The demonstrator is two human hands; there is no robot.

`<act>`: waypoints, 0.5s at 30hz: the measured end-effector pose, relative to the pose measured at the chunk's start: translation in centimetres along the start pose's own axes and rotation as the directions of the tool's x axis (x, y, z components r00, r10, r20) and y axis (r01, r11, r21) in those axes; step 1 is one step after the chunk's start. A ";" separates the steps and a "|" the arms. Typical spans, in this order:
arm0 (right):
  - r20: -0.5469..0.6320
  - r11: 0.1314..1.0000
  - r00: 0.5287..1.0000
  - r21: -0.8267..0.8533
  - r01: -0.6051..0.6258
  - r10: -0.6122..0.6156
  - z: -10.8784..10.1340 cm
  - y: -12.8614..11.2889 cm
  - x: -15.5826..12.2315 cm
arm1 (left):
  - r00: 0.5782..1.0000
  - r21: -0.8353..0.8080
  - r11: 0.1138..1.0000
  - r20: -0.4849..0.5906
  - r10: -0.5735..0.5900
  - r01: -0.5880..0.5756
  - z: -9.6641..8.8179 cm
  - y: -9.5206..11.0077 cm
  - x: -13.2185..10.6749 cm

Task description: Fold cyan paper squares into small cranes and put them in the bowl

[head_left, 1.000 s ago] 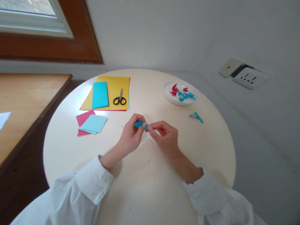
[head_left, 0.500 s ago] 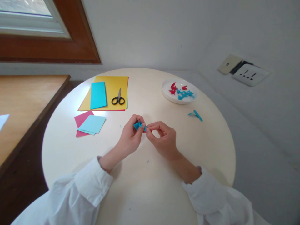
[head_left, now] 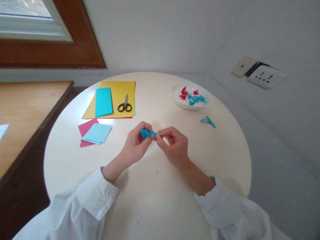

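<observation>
A small folded blue paper piece (head_left: pixel 145 133) is held between my two hands above the middle of the round table (head_left: pixel 175 206). My left hand (head_left: pixel 136 143) is closed on its wider end, with thumb and fingers pinching it. The thumb and forefinger of my right hand (head_left: pixel 173 145) pinch the narrow tip on the right. Fingertips hide part of the paper. Beyond my right hand stands a white dish (head_left: pixel 178 103) with several small red folded-paper figures (head_left: pixel 183 93) and blue ones (head_left: pixel 196 99).
Black-handled scissors (head_left: pixel 125 106) and a folded blue sheet (head_left: pixel 103 101) lie on yellow paper (head_left: pixel 117 88). Light blue squares (head_left: pixel 97 133) overlap pink ones (head_left: pixel 87 127) at left. A blue paper scrap (head_left: pixel 210 122) lies at right. Wall sockets (head_left: pixel 267 77) are beyond the table.
My left hand has shifted slightly left, and more of the blue paper shows between the hands. The right hand keeps its pinch. The whole view has moved a little.
</observation>
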State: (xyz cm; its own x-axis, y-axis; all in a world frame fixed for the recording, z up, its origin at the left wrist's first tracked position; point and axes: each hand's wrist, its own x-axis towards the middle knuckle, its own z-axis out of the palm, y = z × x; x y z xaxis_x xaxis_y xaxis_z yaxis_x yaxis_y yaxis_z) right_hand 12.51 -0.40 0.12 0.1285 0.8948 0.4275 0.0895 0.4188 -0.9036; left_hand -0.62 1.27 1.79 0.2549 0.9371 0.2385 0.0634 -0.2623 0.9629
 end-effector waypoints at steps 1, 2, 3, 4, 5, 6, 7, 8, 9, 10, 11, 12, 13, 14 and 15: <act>0.005 1.000 1.000 0.003 0.008 -0.008 0.0 0.0 0.0 | 1.000 0.008 1.000 0.003 0.004 -0.004 0.0 0.0 0.0; 0.010 1.000 1.000 0.005 0.015 -0.015 0.0 0.0 0.0 | 1.000 0.013 1.000 0.006 0.007 -0.007 0.0 0.0 0.0; 0.016 1.000 1.000 0.007 0.020 -0.020 0.0 0.0 0.0 | 1.000 0.015 1.000 0.013 0.008 -0.009 -0.1 0.0 0.1; 0.021 1.000 0.999 0.009 0.026 -0.026 0.0 0.0 0.0 | 1.000 0.014 1.000 0.021 0.009 -0.009 -0.1 0.0 0.1; 0.024 0.999 0.999 0.010 0.030 -0.030 0.0 0.0 -0.1 | 1.000 0.010 1.000 0.030 0.007 -0.007 -0.1 0.0 0.0; 0.027 0.999 0.999 0.009 0.034 -0.034 0.0 0.1 -0.1 | 0.999 0.004 1.000 0.040 0.002 -0.002 -0.2 0.0 0.0; 0.027 0.999 0.999 0.002 0.038 -0.038 0.0 0.1 -0.1 | 0.999 -0.002 1.000 0.051 -0.007 0.007 -0.2 0.0 0.0; 0.028 0.999 0.999 -0.009 0.044 -0.043 -0.1 0.1 -0.1 | 0.998 -0.007 1.000 0.058 -0.019 0.019 -0.2 -0.1 0.0; 0.030 0.998 0.998 -0.022 0.050 -0.049 -0.1 0.2 -0.1 | 0.998 -0.010 0.999 0.062 -0.030 0.031 -0.3 -0.1 0.0; 0.033 0.998 0.998 -0.035 0.056 -0.055 -0.2 0.2 -0.2 | 0.997 -0.010 0.999 0.061 -0.039 0.040 -0.3 -0.1 0.0; 0.037 0.997 0.998 -0.045 0.062 -0.060 -0.2 0.2 -0.2 | 0.997 -0.010 0.999 0.057 -0.042 0.043 -0.3 -0.1 0.0; 0.040 0.997 0.997 -0.049 0.065 -0.063 -0.2 0.2 -0.2 | 0.998 -0.009 0.999 0.050 -0.041 0.041 -0.3 -0.1 0.0; 0.042 0.997 0.997 -0.047 0.065 -0.063 -0.2 0.2 -0.2 | 0.998 -0.009 0.999 0.042 -0.036 0.037 -0.3 -0.1 0.0; 0.044 0.997 0.997 -0.039 0.062 -0.060 -0.2 0.2 -0.2 | 0.999 -0.009 1.000 0.034 -0.030 0.030 -0.4 0.0 0.0; 0.043 0.998 0.998 -0.028 0.055 -0.054 -0.2 0.2 -0.2 | 0.999 -0.009 1.000 0.028 -0.023 0.024 -0.4 0.0 0.0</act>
State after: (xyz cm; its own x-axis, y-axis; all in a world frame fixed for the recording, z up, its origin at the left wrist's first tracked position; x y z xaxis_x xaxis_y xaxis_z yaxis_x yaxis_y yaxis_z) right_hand 12.73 -0.51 -0.15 0.0811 0.8766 0.4743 0.1238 0.4633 -0.8775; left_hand -0.97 1.36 1.83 0.2802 0.9361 0.2124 0.0611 -0.2382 0.9693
